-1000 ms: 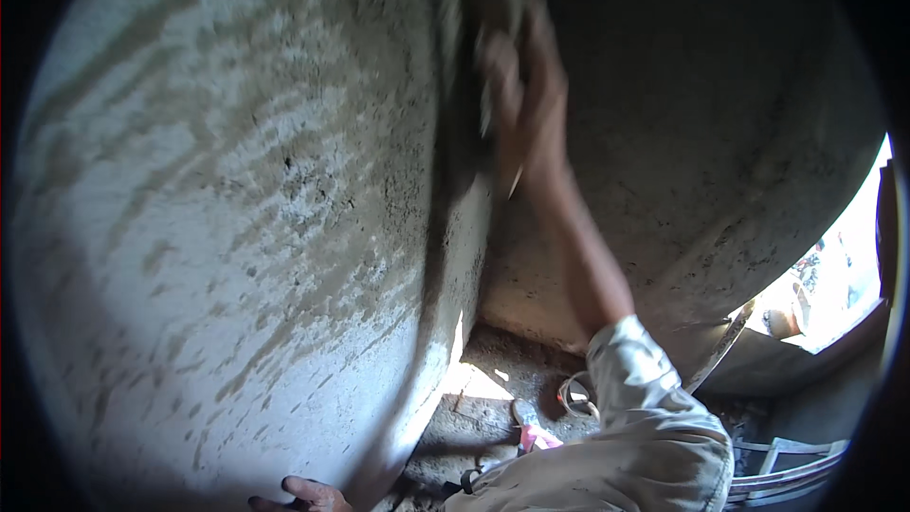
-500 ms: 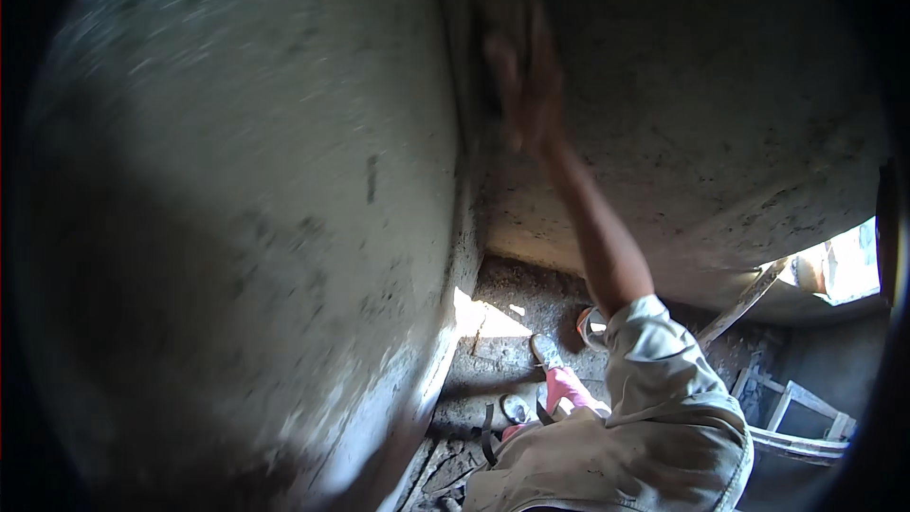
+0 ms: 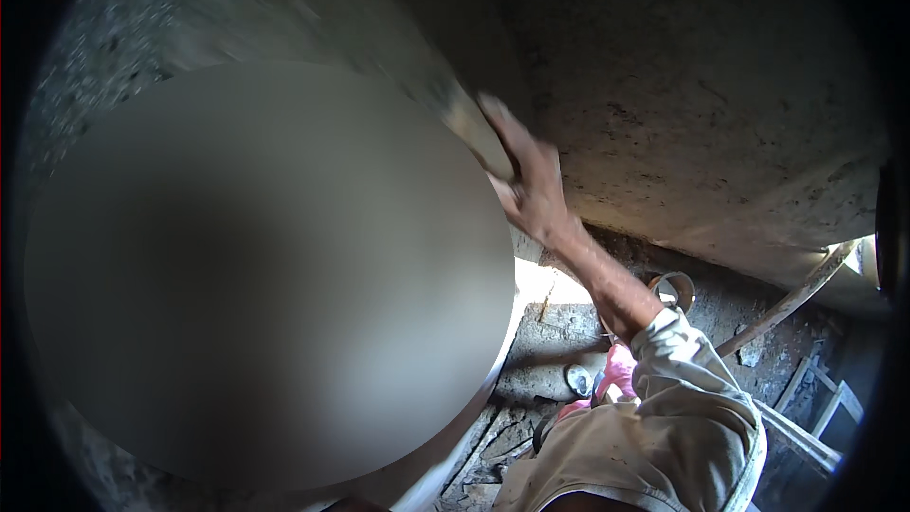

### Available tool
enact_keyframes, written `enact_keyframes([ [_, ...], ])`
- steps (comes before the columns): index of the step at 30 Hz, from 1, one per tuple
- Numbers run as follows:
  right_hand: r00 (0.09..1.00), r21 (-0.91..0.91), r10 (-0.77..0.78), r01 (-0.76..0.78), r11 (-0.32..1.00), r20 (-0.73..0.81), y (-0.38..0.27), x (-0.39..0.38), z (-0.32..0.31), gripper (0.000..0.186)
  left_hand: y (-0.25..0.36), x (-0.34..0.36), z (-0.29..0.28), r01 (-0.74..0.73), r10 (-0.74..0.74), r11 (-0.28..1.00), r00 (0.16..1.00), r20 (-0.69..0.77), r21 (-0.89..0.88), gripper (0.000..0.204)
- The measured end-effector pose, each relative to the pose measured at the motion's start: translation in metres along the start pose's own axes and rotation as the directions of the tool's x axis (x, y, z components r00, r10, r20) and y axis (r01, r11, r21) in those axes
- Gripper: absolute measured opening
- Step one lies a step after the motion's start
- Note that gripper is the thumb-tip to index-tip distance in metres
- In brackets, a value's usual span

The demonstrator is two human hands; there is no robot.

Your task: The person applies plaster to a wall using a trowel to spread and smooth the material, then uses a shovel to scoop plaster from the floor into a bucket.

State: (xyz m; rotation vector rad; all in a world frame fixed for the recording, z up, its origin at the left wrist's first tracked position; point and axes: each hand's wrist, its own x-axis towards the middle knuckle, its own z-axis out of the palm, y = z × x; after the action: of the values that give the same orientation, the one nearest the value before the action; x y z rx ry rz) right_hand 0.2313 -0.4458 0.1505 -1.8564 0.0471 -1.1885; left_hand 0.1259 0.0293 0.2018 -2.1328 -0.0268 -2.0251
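Observation:
My right hand (image 3: 538, 180) reaches up from a pale, rolled sleeve and is closed round the end of a pale, flat wooden board (image 3: 482, 139). The board slants up and to the left along the plastered wall, where motion smears its far part, so its full length cannot be told. A large blurred round patch covers most of the left wall. Beyond the hand, a second dark plastered wall (image 3: 692, 114) meets it at a corner. My left hand does not show.
Below lies a rough floor with a sunlit patch (image 3: 545, 283) and a round rimmed container (image 3: 675, 290). A slanting wooden pole (image 3: 787, 308) stands at the right, near a pale wooden frame (image 3: 829, 412). Bright light enters through an opening (image 3: 861, 261) at the right edge.
My right hand has come down from high in the corner, and the board in its grip now shows more plainly. The view has shifted, so floor and pole appear farther right.

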Motion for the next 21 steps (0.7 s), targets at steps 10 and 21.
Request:
enact_keyframes([
  [10, 0.995, -0.013, -0.023, 0.022, 1.0, -0.096, -0.081, -0.069, 0.033, 0.069, -0.007, 0.001, -0.017, -0.04, 0.026, 0.992, 0.993, 0.116, 0.118, 0.06],
  [21, 0.761, -0.148, 0.538, -0.523, 0.84, 0.362, -0.102, -0.345, -0.012, 0.072, -0.017, -0.003, -0.024, -0.042, 0.035, 0.997, 0.994, 0.108, 0.059, 0.058],
])
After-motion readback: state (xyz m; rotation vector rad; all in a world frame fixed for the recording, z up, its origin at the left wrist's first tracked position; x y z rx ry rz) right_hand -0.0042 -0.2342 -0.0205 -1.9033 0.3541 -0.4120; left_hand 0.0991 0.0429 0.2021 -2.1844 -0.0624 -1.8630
